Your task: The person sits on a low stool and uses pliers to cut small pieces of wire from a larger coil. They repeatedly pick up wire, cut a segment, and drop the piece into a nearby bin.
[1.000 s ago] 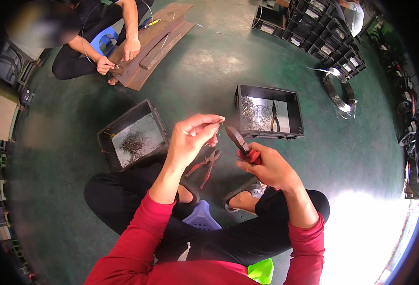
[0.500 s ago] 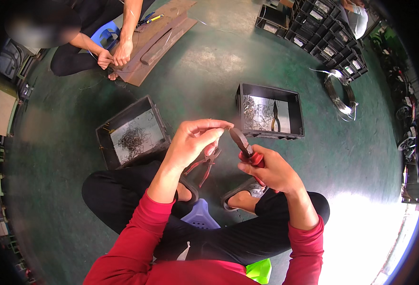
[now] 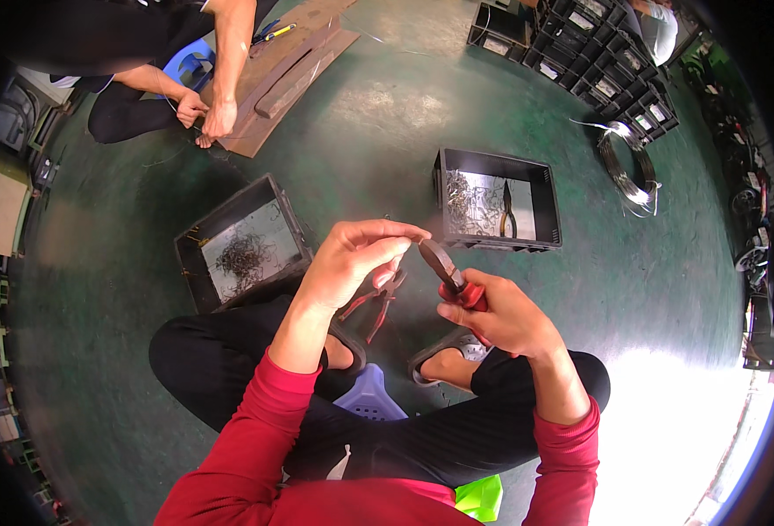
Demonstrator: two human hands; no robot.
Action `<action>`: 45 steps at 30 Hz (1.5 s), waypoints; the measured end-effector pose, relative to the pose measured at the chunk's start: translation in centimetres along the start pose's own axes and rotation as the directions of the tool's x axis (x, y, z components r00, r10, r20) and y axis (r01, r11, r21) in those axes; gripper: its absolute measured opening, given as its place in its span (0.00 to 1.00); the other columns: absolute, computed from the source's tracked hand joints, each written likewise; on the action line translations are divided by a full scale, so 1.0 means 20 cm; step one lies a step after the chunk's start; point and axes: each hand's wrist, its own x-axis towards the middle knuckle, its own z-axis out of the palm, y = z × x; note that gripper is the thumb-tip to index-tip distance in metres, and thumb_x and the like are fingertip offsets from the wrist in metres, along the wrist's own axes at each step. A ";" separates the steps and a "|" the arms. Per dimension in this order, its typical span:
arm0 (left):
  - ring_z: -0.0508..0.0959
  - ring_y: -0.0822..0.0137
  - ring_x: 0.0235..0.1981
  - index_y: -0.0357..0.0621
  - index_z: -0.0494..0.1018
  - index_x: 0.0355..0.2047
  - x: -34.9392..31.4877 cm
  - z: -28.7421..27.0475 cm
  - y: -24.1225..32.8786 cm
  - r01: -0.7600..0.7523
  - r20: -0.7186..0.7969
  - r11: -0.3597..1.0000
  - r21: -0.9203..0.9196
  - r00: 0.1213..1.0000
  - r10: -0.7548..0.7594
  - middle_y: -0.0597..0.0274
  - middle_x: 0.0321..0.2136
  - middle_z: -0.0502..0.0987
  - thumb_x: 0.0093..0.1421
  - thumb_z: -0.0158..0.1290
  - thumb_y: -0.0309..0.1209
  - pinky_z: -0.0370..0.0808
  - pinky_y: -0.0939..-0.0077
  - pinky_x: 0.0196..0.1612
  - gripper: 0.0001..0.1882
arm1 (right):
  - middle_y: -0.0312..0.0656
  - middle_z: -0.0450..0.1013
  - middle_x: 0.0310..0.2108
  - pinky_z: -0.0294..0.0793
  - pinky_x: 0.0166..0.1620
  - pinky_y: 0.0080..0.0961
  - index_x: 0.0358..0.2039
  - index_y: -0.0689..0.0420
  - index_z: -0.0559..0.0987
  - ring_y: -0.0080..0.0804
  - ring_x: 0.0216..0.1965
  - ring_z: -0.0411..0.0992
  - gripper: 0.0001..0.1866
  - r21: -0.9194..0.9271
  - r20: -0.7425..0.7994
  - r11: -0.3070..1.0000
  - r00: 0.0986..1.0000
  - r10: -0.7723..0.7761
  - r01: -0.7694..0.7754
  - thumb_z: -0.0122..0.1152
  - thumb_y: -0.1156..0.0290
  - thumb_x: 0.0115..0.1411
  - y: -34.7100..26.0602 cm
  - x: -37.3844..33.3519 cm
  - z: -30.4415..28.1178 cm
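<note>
My right hand (image 3: 514, 317) is wrapped round a pair of red-handled pliers (image 3: 440, 264), whose dark metal jaws point up and to the left. The jaw tips are right beside the fingertips of my left hand (image 3: 343, 267), where thumb and forefinger are pinched together. Whatever small piece lies in that pinch is too fine to make out. Below my left hand, a second pair of red-handled pliers (image 3: 375, 309) lies between my feet, partly hidden by my fingers.
At left stands a black crate (image 3: 288, 207) holding small bent wire pieces; another crate (image 3: 556, 203) ahead holds more pieces and dark pliers (image 3: 508, 210). A wire coil (image 3: 617, 171) lies near stacked crates (image 3: 599, 66). A co-worker's hands (image 3: 215, 117) work beside a brown board (image 3: 312, 81).
The pliers in my right hand have shifted slightly left, toward my left fingertips. My left hand stays almost still. The co-worker's hands have moved a little.
</note>
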 end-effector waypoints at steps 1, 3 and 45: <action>0.67 0.80 0.18 0.32 0.78 0.42 0.00 0.00 0.00 -0.001 -0.002 1.000 0.007 1.000 0.001 0.68 0.21 0.74 0.62 0.50 0.26 0.63 0.86 0.20 0.12 | 0.39 0.73 0.27 0.70 0.37 0.24 0.40 0.61 0.76 0.25 0.29 0.69 0.17 -0.002 -0.004 1.000 1.000 0.002 -0.002 0.65 0.61 0.58 0.00 0.00 0.00; 0.67 0.80 0.18 0.32 0.78 0.41 0.00 0.00 -0.01 -0.004 -0.001 1.000 0.011 1.000 0.004 0.68 0.21 0.74 0.62 0.51 0.25 0.63 0.86 0.21 0.12 | 0.39 0.73 0.27 0.70 0.37 0.24 0.40 0.61 0.76 0.25 0.29 0.68 0.17 -0.007 -0.014 1.000 1.000 -0.002 0.002 0.65 0.61 0.58 0.00 0.00 0.01; 0.61 0.80 0.20 0.39 0.76 0.49 0.01 0.00 -0.04 -0.028 0.185 0.987 0.155 0.983 -0.001 0.73 0.19 0.63 0.66 0.44 0.24 0.60 0.85 0.23 0.15 | 0.40 0.73 0.25 0.70 0.32 0.26 0.36 0.60 0.75 0.25 0.26 0.70 0.13 0.140 0.066 0.990 0.998 -0.005 -0.004 0.65 0.65 0.58 0.10 0.03 0.02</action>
